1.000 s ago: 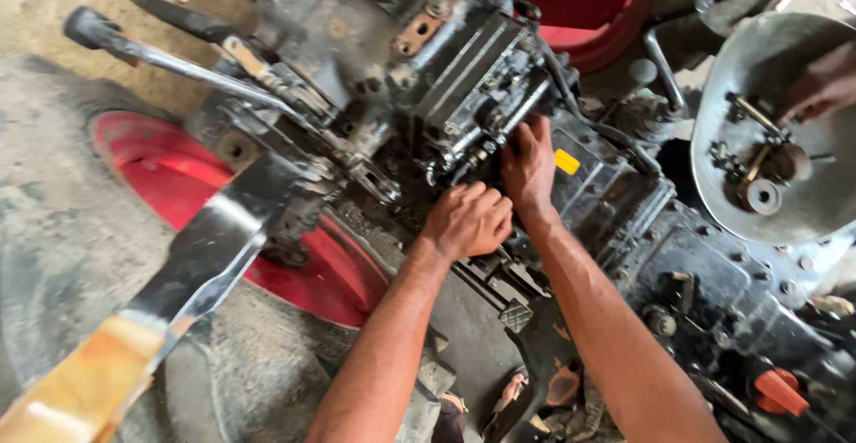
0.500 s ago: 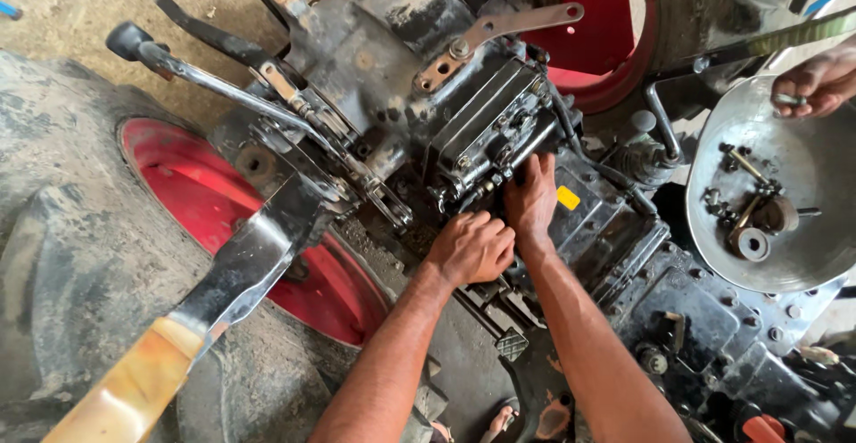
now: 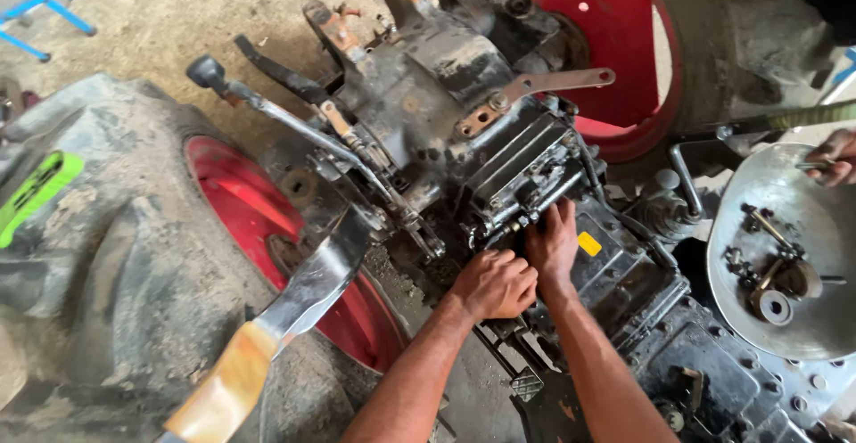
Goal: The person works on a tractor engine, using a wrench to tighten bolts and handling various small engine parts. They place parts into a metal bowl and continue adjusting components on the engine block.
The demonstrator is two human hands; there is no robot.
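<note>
Both hands down on the tractor's greasy gearbox housing (image 3: 446,104), mid-chassis betw. the two red wheels. Left hand (image 3: 492,284) clenched in a fist, knuckles up, pressed against the dark valve block (image 3: 526,171) at its lower edge; can't tell what's inside the fist. Right hand (image 3: 553,242) just beside it, touching, fingers spread flat and tucked under the block next to a yellow tag (image 3: 588,243). Big muddy rear tyre (image 3: 107,265) at left w/ red rim (image 3: 234,195). Another person's hand (image 3: 829,158) at far right edge holds a small tool over a round metal plate (image 3: 785,229).
</note>
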